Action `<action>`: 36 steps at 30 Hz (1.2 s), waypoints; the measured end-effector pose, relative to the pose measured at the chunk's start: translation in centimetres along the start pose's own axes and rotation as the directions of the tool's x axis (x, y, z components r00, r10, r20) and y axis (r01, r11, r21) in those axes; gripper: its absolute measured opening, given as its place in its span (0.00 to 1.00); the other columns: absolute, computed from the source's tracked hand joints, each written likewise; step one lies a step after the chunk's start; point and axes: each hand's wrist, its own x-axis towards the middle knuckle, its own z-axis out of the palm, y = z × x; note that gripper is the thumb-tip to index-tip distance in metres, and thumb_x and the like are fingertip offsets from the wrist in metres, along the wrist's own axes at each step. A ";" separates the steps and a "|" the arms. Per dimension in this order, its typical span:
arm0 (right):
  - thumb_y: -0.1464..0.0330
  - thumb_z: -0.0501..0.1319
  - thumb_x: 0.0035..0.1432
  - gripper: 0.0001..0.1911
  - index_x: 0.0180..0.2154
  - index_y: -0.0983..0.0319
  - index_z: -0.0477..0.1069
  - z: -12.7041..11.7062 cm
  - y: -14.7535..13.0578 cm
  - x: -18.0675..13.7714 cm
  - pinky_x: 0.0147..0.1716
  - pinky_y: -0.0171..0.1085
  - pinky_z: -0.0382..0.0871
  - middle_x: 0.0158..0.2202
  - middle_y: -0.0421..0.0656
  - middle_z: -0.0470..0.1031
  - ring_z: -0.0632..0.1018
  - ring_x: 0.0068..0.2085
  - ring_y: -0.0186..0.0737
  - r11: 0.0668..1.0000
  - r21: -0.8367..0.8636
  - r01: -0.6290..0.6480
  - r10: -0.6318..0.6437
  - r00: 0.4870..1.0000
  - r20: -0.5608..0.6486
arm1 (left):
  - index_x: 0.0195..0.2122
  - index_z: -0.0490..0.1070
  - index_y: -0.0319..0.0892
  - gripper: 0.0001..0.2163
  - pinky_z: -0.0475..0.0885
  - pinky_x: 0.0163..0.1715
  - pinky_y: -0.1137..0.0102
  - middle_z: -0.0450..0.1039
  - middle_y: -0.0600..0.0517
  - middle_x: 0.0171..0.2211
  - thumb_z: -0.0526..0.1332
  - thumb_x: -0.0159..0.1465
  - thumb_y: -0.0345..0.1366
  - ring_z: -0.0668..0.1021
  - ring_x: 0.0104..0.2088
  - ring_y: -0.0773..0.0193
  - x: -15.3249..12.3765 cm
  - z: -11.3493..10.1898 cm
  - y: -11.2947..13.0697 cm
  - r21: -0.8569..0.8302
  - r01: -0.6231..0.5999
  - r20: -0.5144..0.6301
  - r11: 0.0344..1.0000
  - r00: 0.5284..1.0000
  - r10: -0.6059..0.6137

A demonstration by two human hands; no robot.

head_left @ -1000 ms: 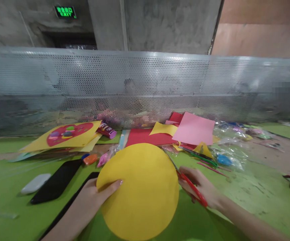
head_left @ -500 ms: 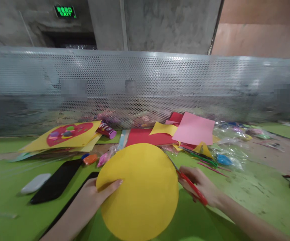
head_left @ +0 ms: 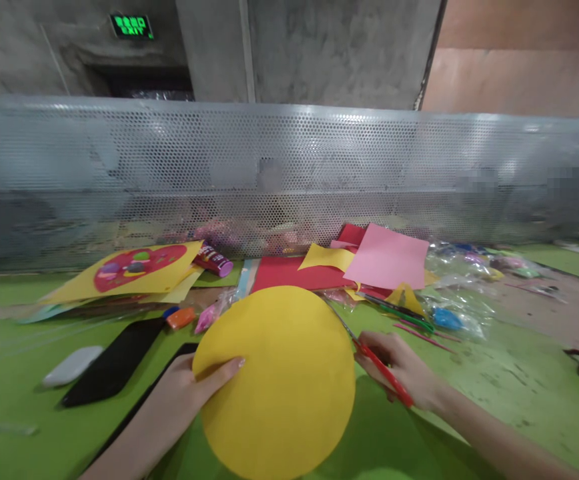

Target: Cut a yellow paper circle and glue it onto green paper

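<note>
A round sheet of yellow paper (head_left: pixel 282 387) fills the lower middle of the view, held up over the green table. My left hand (head_left: pixel 202 387) pinches its left edge, with the thumb on the front and the other fingers hidden behind. At the right edge, my right hand (head_left: pixel 394 370) is closed on red-handled scissors (head_left: pixel 384 373). Their metal blades point up and left along the paper's upper right edge. Whether the blades are touching the paper I cannot tell.
A perforated metal screen (head_left: pixel 289 167) stands behind the table. Left lie a black phone (head_left: pixel 117 363), a white case (head_left: pixel 73 366) and a yellow sheet with a red heart (head_left: pixel 139 267). Pink paper (head_left: pixel 388 257), red paper (head_left: pixel 284 273), green-handled scissors (head_left: pixel 414 320) and clear plastic bags (head_left: pixel 464 300) lie further back.
Almost nothing differs. Both hands, the yellow circle and the red-handled scissors keep nearly the same places, and the view has shifted very slightly.
</note>
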 end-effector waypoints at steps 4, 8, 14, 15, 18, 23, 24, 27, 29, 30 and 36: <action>0.58 0.52 0.54 0.17 0.20 0.61 0.53 0.0 0.4 0.1 0.16 0.29 0.53 0.17 0.33 0.51 0.57 0.19 0.28 0.993 -0.071 0.091 -0.094 0.995 -0.040 | 0.30 0.75 0.41 0.14 0.72 0.34 0.69 0.77 0.48 0.36 0.61 0.49 0.46 0.77 0.37 0.53 0.0 -0.1 0.2 0.009 0.019 0.005 1.000 1.000 -0.019; 0.59 0.52 0.54 0.17 0.20 0.61 0.52 -0.1 0.4 0.1 0.15 0.29 0.53 0.17 0.33 0.50 0.57 0.19 0.28 0.997 -0.045 0.056 -0.058 0.997 -0.049 | 0.31 0.75 0.40 0.14 0.72 0.35 0.69 0.77 0.47 0.36 0.62 0.49 0.45 0.77 0.38 0.53 0.0 0.0 0.2 -0.038 0.022 0.014 0.999 1.000 -0.021; 0.56 0.53 0.53 0.17 0.23 0.60 0.53 -1.4 0.8 0.2 0.14 0.29 0.60 0.20 0.33 0.51 0.62 0.19 0.29 0.997 0.070 -0.011 0.011 1.000 -0.003 | 0.36 0.74 0.37 0.17 0.72 0.38 0.64 0.77 0.44 0.37 0.63 0.49 0.43 0.77 0.38 0.51 -0.4 0.8 0.1 -0.271 0.094 0.111 0.958 0.992 -0.066; 0.56 0.53 0.53 0.17 0.23 0.60 0.54 -1.8 1.0 0.4 0.15 0.29 0.61 0.21 0.34 0.52 0.62 0.20 0.29 0.996 0.086 -0.007 0.008 1.000 -0.002 | 0.38 0.73 0.37 0.18 0.72 0.38 0.63 0.76 0.44 0.37 0.63 0.49 0.43 0.77 0.38 0.51 -0.5 0.9 0.1 -0.310 0.107 0.142 0.945 0.988 -0.065; 0.57 0.54 0.54 0.14 0.27 0.61 0.59 -2.8 1.4 0.8 0.18 0.31 0.64 0.23 0.35 0.55 0.64 0.21 0.30 0.992 0.124 0.024 -0.025 1.000 0.009 | 0.40 0.72 0.35 0.20 0.72 0.39 0.61 0.76 0.43 0.38 0.64 0.49 0.42 0.77 0.38 0.50 -0.6 1.2 0.1 -0.367 0.099 0.193 0.925 0.981 -0.028; 0.58 0.55 0.54 0.13 0.29 0.62 0.63 -3.7 1.4 1.0 0.22 0.31 0.64 0.25 0.37 0.59 0.65 0.24 0.31 0.990 0.120 0.074 -0.078 0.996 0.036 | 0.41 0.71 0.34 0.21 0.71 0.39 0.61 0.76 0.41 0.38 0.65 0.48 0.41 0.77 0.39 0.49 -0.6 1.1 -0.2 -0.338 0.077 0.211 0.938 0.977 -0.004; 0.58 0.55 0.54 0.13 0.29 0.62 0.62 -3.8 1.3 0.9 0.22 0.31 0.64 0.25 0.37 0.59 0.64 0.24 0.31 0.989 0.122 0.084 -0.090 0.995 0.045 | 0.41 0.71 0.34 0.21 0.71 0.39 0.61 0.76 0.42 0.39 0.65 0.48 0.41 0.76 0.39 0.49 -0.6 1.1 -0.3 -0.327 0.082 0.214 0.941 0.977 -0.011; 0.57 0.55 0.53 0.14 0.27 0.62 0.61 -3.8 1.0 0.6 0.19 0.29 0.61 0.22 0.36 0.56 0.62 0.22 0.29 0.990 0.103 0.099 -0.108 0.991 0.083 | 0.39 0.71 0.34 0.20 0.71 0.38 0.61 0.76 0.42 0.38 0.66 0.48 0.41 0.76 0.39 0.49 -0.8 1.3 -0.6 -0.289 0.094 0.250 0.953 0.968 -0.019; 0.56 0.55 0.53 0.16 0.25 0.62 0.59 -3.8 0.7 0.4 0.17 0.29 0.58 0.20 0.34 0.53 0.60 0.20 0.28 0.992 0.080 0.094 -0.102 0.989 0.105 | 0.37 0.72 0.34 0.19 0.72 0.37 0.62 0.76 0.42 0.37 0.66 0.47 0.42 0.77 0.37 0.48 -1.0 1.5 -0.7 -0.265 0.092 0.271 0.960 0.962 -0.017; 0.56 0.55 0.53 0.17 0.23 0.62 0.57 -3.8 0.5 0.2 0.16 0.28 0.57 0.19 0.33 0.51 0.58 0.20 0.28 0.993 0.073 0.088 -0.096 0.989 0.113 | 0.35 0.73 0.34 0.19 0.72 0.36 0.62 0.77 0.42 0.36 0.66 0.47 0.42 0.77 0.36 0.48 -1.2 1.6 -0.6 -0.253 0.088 0.282 0.963 0.959 -0.014; 0.56 0.54 0.52 0.18 0.21 0.61 0.53 -3.7 -0.3 -0.3 0.14 0.28 0.50 0.17 0.32 0.49 0.57 0.18 0.27 0.995 0.022 0.094 -0.097 0.977 0.189 | 0.36 0.73 0.34 0.19 0.73 0.35 0.63 0.77 0.42 0.36 0.67 0.46 0.40 0.77 0.36 0.48 -2.0 2.0 0.0 -0.249 0.086 0.278 0.965 0.960 -0.014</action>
